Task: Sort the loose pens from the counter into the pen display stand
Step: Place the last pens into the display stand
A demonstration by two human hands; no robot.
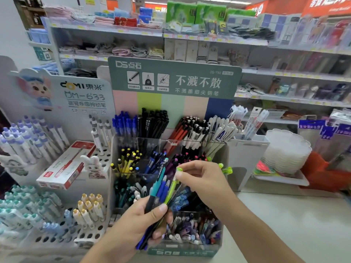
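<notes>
Left hand (140, 223) grips a pen bundle (161, 188); right hand (201, 179) seemingly pinches the green pen (171, 188).

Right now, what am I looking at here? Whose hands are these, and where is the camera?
There is no machine: a person wears one camera on the head, looking down at their own hands in a shop. The left hand grips a bundle of pens, teal, blue and black. The right hand pinches the top of a lime green pen in that bundle. Behind them stands a tiered pen display stand, its compartments filled with pens grouped by colour. A red pen box lies on the rack to the left; a pale counter runs to the right.
</notes>
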